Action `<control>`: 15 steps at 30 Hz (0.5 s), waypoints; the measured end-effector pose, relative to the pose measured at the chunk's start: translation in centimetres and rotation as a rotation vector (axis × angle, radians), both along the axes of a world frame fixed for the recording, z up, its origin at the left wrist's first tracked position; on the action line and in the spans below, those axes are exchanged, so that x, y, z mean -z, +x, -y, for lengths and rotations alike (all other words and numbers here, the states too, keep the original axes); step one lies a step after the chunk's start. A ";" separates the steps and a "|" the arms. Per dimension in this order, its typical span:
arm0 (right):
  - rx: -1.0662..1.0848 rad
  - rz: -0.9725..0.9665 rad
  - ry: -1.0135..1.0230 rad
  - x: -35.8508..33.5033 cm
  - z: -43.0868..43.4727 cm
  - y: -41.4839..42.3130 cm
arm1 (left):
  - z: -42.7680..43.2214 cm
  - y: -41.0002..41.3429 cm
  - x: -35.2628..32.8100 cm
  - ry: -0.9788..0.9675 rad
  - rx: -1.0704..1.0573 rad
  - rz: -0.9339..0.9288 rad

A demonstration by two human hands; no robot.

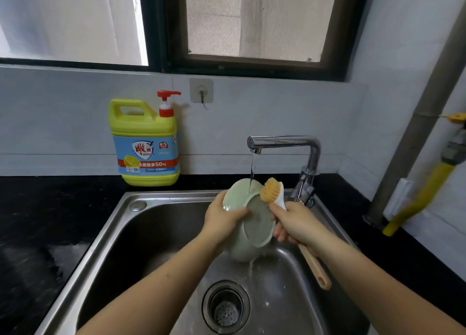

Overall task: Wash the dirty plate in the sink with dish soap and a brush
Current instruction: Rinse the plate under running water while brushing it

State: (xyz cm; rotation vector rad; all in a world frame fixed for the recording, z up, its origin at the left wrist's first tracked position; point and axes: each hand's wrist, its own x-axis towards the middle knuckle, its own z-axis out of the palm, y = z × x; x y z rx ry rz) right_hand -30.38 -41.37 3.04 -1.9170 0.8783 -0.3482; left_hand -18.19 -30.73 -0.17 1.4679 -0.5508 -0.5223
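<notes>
1. A dark-framed window (254,19) is filling the top of the view, above a pale wall.
2. A black counter (50,221) is running along the wall and wrapping round the sink on both sides.
3. The steel sink (106,233) is sitting in the counter, and its basin is looking wet.
4. A grey pipe (413,133) is rising at the right, with a yellow hose (423,193) slanting beside it.
5. A yellow soap bottle (146,143) with a red pump is standing upright on the counter behind the sink's left corner, well apart from both hands.
6. The green plate (239,191) is being held tilted over the basin with its underside facing the camera. Water is falling on its upper edge and dripping off its lower edge.
7. The chrome tap (287,141) is reaching left over the basin and pouring a thin stream (253,168).
8. The left hand (222,218) is gripping the plate by its left rim, thumb lying across the underside.
9. The right hand (297,223) is curling its fingers round the brush's handle, just right of the plate.
10. The brush (273,191) is touching its tan bristles to the plate's upper right edge, while its wooden handle is sticking out below the right hand.
11. The round drain (225,307) is lying in the basin floor below the plate.
12. A small hook (201,91) is sticking to the wall right of the pump.
</notes>
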 end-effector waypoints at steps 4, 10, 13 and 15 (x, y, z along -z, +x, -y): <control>0.006 0.017 0.023 0.0 -0.3 -0.2 | 0.0 -0.4 -0.6 -0.149 -0.062 -0.225; 0.015 0.035 0.027 0.1 -0.5 -0.5 | -1.8 0.5 -0.9 -0.161 -0.050 -0.359; 0.031 0.037 0.023 0.4 -0.6 -0.5 | -3.0 0.9 -1.3 -0.153 -0.012 -0.301; 0.040 0.033 0.042 0.4 -0.6 -0.5 | -3.9 1.4 -1.4 -0.122 0.004 -0.225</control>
